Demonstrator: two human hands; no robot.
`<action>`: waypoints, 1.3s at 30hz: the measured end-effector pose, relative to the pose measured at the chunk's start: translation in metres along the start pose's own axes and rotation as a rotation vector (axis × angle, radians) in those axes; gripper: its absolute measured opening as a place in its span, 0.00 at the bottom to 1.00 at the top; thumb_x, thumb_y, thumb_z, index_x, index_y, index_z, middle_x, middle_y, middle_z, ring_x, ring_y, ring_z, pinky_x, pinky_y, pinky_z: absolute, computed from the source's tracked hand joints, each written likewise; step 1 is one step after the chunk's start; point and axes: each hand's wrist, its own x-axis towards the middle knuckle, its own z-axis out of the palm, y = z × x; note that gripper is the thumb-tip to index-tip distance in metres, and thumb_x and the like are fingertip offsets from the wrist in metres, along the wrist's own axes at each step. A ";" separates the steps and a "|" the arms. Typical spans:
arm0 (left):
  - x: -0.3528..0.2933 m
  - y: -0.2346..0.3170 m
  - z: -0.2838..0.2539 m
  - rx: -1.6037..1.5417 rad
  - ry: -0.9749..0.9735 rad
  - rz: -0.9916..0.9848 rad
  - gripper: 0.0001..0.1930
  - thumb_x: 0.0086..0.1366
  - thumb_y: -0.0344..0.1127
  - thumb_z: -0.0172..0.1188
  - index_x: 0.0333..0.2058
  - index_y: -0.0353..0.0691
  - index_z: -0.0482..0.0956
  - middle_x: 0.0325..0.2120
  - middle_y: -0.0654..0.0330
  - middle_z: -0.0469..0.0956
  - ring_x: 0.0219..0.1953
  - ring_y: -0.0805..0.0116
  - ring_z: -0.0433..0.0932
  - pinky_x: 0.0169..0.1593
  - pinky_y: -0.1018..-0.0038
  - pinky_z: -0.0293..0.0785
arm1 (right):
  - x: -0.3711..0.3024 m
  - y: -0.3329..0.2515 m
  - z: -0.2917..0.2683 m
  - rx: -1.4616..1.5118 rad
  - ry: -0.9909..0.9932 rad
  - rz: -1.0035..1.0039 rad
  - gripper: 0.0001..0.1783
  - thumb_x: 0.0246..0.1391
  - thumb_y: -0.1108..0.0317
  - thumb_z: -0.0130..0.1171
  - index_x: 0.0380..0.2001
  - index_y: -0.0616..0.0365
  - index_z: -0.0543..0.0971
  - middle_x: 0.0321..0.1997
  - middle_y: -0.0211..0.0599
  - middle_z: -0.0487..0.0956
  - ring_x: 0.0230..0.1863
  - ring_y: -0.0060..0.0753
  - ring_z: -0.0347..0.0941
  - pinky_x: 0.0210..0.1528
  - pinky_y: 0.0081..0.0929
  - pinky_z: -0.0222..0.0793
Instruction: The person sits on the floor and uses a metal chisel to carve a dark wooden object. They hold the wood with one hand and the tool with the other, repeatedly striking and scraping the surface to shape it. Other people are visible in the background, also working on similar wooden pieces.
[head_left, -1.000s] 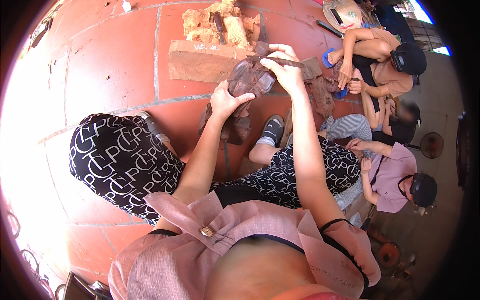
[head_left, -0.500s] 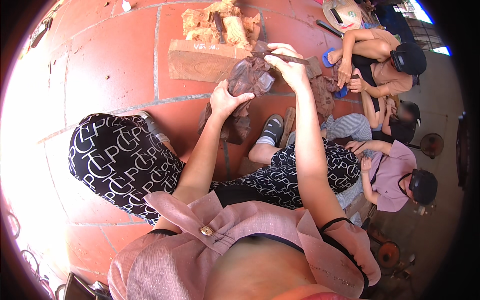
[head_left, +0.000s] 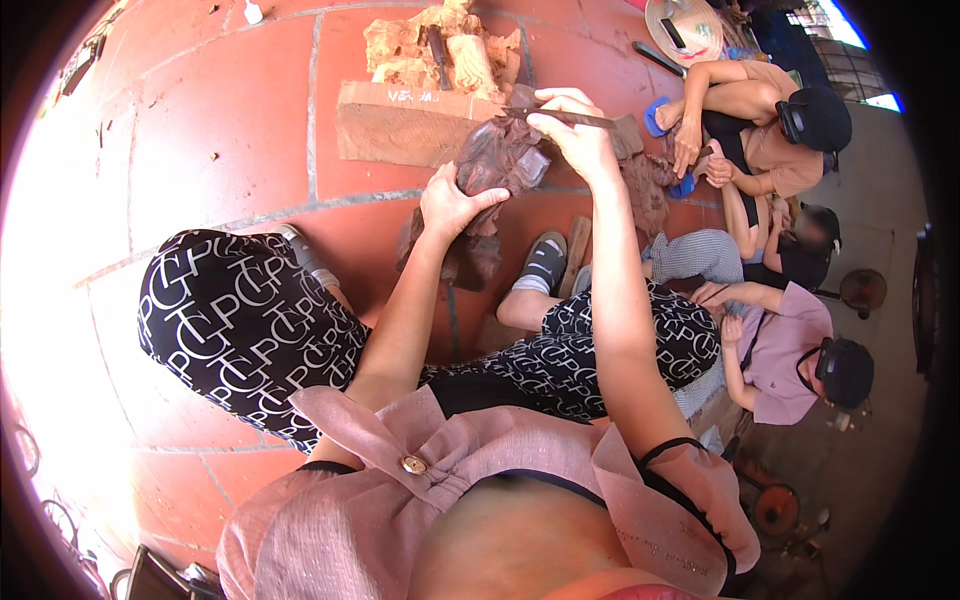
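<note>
A dark brown wood carving (head_left: 492,160) with deep, folded relief stands in front of me between my feet. My left hand (head_left: 455,205) is wrapped against its near left side, the thumb stretched along the surface. In my right hand (head_left: 578,135), a slim dark carving tool (head_left: 582,118) is pinched between thumb and fingers. Its far end points left and lies over the top of the carving; whether it touches the wood cannot be told. Below, more dark carved wood (head_left: 475,262) shows between my forearms.
Beyond the carving lies a wooden block (head_left: 400,125), with a pale yellow carving (head_left: 480,65) and a dark-handled tool (head_left: 437,55) behind it. More dark carved wood (head_left: 645,190) sits to the right. Several people sit along the right, one working with a tool near a blue slipper (head_left: 657,115).
The carving tool's tip has shifted slightly right in my right hand. My left hand stays in place on the carving. A co-worker's hands at the right have moved a little.
</note>
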 end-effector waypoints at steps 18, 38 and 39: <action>0.001 -0.005 0.003 0.011 0.004 -0.011 0.45 0.30 0.65 0.72 0.41 0.32 0.74 0.40 0.47 0.76 0.46 0.52 0.74 0.49 0.62 0.70 | 0.004 -0.005 0.010 0.046 0.115 0.135 0.15 0.40 0.74 0.68 0.34 0.64 0.80 0.37 0.34 0.79 0.36 0.21 0.74 0.39 0.19 0.70; -0.002 0.003 -0.003 0.028 -0.005 -0.010 0.45 0.31 0.65 0.72 0.41 0.33 0.75 0.41 0.49 0.76 0.47 0.53 0.74 0.50 0.62 0.70 | 0.007 0.002 0.017 -0.072 0.140 0.055 0.15 0.40 0.71 0.70 0.32 0.64 0.78 0.34 0.34 0.78 0.35 0.24 0.74 0.38 0.22 0.71; 0.000 0.002 -0.002 0.019 0.008 0.003 0.45 0.31 0.65 0.72 0.41 0.33 0.75 0.41 0.49 0.76 0.47 0.53 0.74 0.50 0.62 0.70 | 0.004 0.002 0.019 -0.108 0.150 -0.017 0.15 0.40 0.71 0.70 0.32 0.63 0.78 0.33 0.33 0.78 0.34 0.23 0.74 0.37 0.22 0.71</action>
